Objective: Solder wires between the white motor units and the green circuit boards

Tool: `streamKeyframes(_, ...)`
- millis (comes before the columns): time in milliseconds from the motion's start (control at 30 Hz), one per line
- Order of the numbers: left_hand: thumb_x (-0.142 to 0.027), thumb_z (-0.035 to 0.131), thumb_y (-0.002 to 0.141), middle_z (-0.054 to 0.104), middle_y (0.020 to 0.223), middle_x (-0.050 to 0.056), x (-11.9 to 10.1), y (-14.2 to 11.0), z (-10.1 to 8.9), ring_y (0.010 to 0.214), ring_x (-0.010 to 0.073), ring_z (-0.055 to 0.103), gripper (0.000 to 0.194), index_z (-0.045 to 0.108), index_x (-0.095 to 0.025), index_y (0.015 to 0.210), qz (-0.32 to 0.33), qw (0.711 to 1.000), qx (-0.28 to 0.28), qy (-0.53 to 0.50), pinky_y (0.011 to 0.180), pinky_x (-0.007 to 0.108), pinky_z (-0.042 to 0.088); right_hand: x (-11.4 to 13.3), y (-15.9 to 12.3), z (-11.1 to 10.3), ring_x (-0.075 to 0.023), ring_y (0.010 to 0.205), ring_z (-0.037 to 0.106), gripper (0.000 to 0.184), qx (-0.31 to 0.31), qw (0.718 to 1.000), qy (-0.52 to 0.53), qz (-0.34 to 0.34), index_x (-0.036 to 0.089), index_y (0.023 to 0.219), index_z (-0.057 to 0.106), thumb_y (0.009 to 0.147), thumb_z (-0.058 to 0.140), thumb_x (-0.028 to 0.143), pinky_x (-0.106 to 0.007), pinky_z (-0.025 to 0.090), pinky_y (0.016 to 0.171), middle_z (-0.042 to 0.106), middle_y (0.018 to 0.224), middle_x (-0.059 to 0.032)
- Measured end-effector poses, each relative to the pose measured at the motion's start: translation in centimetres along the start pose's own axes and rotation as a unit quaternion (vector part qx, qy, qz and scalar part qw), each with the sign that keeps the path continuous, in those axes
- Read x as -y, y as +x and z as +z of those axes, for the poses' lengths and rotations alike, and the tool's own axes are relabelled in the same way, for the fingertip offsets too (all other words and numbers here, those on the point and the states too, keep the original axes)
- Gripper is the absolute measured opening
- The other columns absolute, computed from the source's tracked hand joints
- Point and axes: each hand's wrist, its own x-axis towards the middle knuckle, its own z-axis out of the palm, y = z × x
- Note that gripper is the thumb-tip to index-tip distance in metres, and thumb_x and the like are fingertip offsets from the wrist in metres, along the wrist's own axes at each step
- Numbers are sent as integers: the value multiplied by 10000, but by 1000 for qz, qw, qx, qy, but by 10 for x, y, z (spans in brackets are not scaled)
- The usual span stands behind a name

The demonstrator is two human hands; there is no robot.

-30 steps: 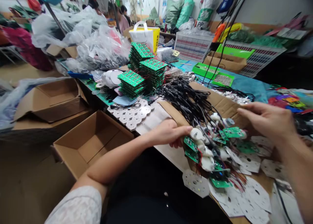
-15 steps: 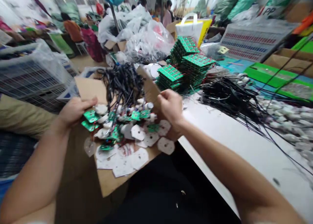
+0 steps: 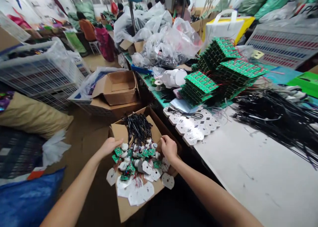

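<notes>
A cardboard sheet (image 3: 129, 205) carries a heap of small green circuit boards, white round plates and black wires (image 3: 136, 154). My left hand (image 3: 109, 146) grips its left edge, fingers curled. My right hand (image 3: 169, 148) grips the right edge the same way. The sheet is held over an open cardboard box (image 3: 151, 116) on the floor beside the table.
A white table (image 3: 248, 174) to the right holds stacked green circuit boards (image 3: 218, 71), white plates (image 3: 193, 127) and a black wire bundle (image 3: 273, 117). Another open box (image 3: 116, 88), white crates (image 3: 37, 74) and a blue bag (image 3: 27, 200) stand on the floor. People sit far behind.
The loaded cardboard sheet came off the table, swung left and now sits lower over the floor box. Both hands stayed on its edges. The view turned left.
</notes>
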Motion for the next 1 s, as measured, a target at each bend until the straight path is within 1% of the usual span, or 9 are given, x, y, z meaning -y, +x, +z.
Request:
streamKeyframes(100, -683, 856, 459, 785, 818, 111, 5, 29, 21, 856, 308, 709, 622, 779, -124, 720, 1, 997, 51, -65, 775, 323, 541, -11, 22, 3, -196, 915, 717, 268, 8, 999, -30, 20, 195, 1120, 717, 1026, 472, 252, -267, 495, 764, 773, 1040, -79)
streamKeyframes(233, -638, 893, 436, 794, 838, 115, 13, 61, 40, 887, 324, 720, 635, 791, -117, 785, -25, 992, 57, -108, 816, 348, 541, -15, 53, 13, -180, 889, 700, 219, 42, 994, -82, 54, 157, 1099, 688, 1043, 539, 307, -335, 558, 815, 735, 1018, -64)
streamKeyframes(367, -608, 908, 419, 782, 779, 114, 25, 87, 57, 836, 317, 725, 594, 756, -122, 725, -52, 989, 62, -121, 781, 357, 551, -17, 75, 30, -172, 897, 693, 259, 81, 986, -126, 72, 156, 1109, 669, 1015, 624, 392, -374, 597, 832, 702, 1045, -45)
streamKeyframes(467, -582, 911, 437, 761, 710, 119, 34, 104, 68, 788, 311, 725, 549, 714, -122, 664, -75, 988, 54, -123, 742, 359, 556, -18, 79, 41, -212, 990, 692, 211, 90, 984, -145, 43, 124, 1141, 666, 1029, 590, 285, -391, 576, 890, 699, 1111, -104)
streamKeyframes(567, -555, 888, 512, 754, 699, 118, 43, 116, 75, 789, 295, 728, 496, 690, -125, 662, -92, 988, 29, -123, 740, 342, 558, -20, 65, 44, -262, 1170, 635, 244, 94, 985, -145, -17, 131, 1125, 689, 1015, 473, 100, -387, 512, 987, 663, 1244, -179)
streamKeyframes(667, -474, 851, 612, 755, 712, 111, 53, 118, 82, 803, 278, 731, 391, 682, -132, 696, -107, 988, -6, -109, 732, 318, 553, -29, 37, 35, -279, 1284, 545, 282, 100, 982, -130, -90, 180, 1083, 710, 937, 516, 36, -403, 452, 1072, 620, 1334, -144)
streamKeyframes(833, -327, 741, 756, 727, 655, 95, 58, 101, 86, 725, 257, 719, 197, 681, -141, 730, -143, 987, -37, -62, 647, 292, 526, -62, -13, -3, -307, 1169, 569, 185, 86, 982, -90, -144, 197, 1002, 713, 905, 590, 99, -461, 477, 1041, 641, 1174, -127)
streamKeyframes(900, -313, 742, 760, 704, 619, 83, 49, 96, 81, 691, 253, 707, 187, 672, -144, 723, -153, 986, -43, -40, 604, 283, 506, -76, -31, -18, -285, 1119, 589, 197, 70, 984, -67, -150, 205, 991, 703, 934, 541, 108, -444, 497, 1025, 639, 1126, -114)
streamKeyframes(1000, -331, 805, 706, 652, 554, 60, 24, 96, 69, 598, 246, 662, 243, 656, -140, 706, -168, 985, -47, -1, 515, 279, 452, -92, -55, -32, -260, 1010, 627, 216, 46, 987, -30, -149, 213, 985, 687, 951, 497, 115, -422, 548, 953, 633, 1062, -100)
